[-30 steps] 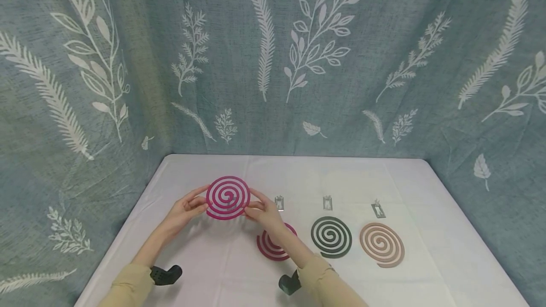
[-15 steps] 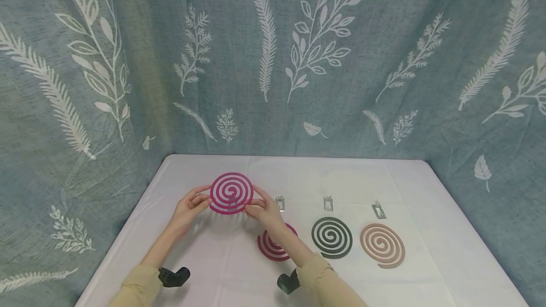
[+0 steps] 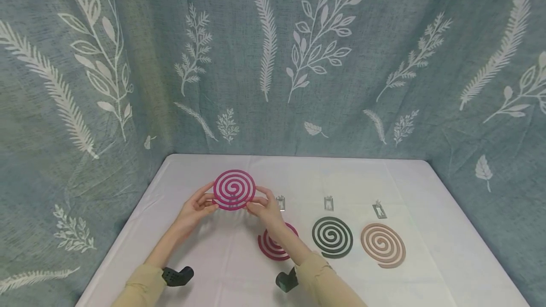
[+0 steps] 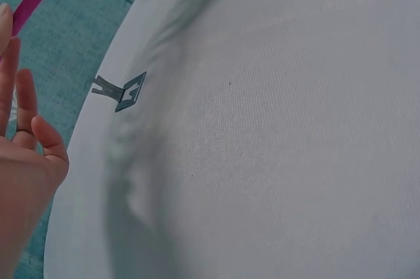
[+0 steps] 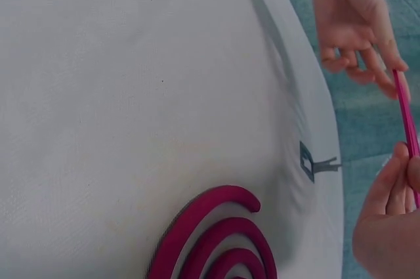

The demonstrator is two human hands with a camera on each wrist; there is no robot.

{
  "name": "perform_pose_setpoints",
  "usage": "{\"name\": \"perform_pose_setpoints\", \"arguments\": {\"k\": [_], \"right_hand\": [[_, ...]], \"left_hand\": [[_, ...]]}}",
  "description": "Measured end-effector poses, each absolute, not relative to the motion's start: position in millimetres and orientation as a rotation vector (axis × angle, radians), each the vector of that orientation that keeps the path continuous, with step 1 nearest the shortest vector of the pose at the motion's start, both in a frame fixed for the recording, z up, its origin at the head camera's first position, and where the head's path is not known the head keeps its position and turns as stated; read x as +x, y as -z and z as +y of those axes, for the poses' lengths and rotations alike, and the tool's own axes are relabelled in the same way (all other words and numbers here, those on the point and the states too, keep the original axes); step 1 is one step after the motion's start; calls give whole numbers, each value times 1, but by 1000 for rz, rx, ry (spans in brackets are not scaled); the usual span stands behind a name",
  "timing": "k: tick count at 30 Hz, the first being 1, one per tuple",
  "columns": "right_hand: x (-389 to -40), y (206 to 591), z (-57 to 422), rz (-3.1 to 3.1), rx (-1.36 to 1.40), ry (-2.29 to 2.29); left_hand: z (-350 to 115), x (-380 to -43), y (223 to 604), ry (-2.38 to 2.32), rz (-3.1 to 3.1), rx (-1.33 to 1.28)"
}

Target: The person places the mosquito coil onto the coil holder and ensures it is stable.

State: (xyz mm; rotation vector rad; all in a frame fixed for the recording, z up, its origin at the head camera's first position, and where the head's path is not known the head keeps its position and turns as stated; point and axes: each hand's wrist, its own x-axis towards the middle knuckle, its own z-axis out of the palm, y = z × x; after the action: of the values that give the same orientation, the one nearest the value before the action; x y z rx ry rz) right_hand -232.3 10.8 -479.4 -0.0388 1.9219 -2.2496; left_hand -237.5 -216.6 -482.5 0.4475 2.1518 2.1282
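A magenta mosquito coil (image 3: 233, 187) is held up above the table, its flat face towards the head camera. My left hand (image 3: 193, 212) pinches its left edge between thumb and fingers. On the opposite edge, my right hand (image 3: 268, 211) does the same. Both wrist views catch the coil nearly edge-on. Beneath it stands a small metal coil stand (image 4: 109, 88), partly seen through the coil's gaps in the head view. A second magenta coil (image 5: 187, 220) lies flat on the table, partly covered by my right forearm in the head view.
A dark green coil (image 3: 330, 234) and a tan coil (image 3: 380, 241) lie to the right on the white-covered table (image 3: 426, 193). Behind the flat coils is a row of metal stands, including a middle stand (image 3: 328, 197) and a right stand (image 3: 377, 203). A leaf-patterned curtain (image 3: 239, 60) encloses the table.
The held coil has risen slightly and shifted a little to the right, tilting back somewhat. My left hand moves rightward with it. The coils and stands on the table stay put.
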Motion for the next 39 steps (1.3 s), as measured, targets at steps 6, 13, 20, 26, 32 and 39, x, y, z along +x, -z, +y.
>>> {"name": "perform_pose_setpoints", "arguments": {"k": [6,13,20,26,32,39], "right_hand": [[-235,481,9,1923,-32,2255],[-223,462,9,1943,-36,2253],[-217,455,9,1956,-19,2251],[-224,459,8,1973,20,2224],[-239,481,3,1979,59,2242],[-243,487,1,2000,82,2242]], "left_hand": [[-215,-239,487,-2153,2157,416],[-215,-239,491,-2096,2193,381],[-216,-242,497,-2103,2163,385],[-214,-244,499,-2135,2141,380],[-210,-247,500,-2149,2145,319],[-208,-248,500,-2144,2165,273]]}}
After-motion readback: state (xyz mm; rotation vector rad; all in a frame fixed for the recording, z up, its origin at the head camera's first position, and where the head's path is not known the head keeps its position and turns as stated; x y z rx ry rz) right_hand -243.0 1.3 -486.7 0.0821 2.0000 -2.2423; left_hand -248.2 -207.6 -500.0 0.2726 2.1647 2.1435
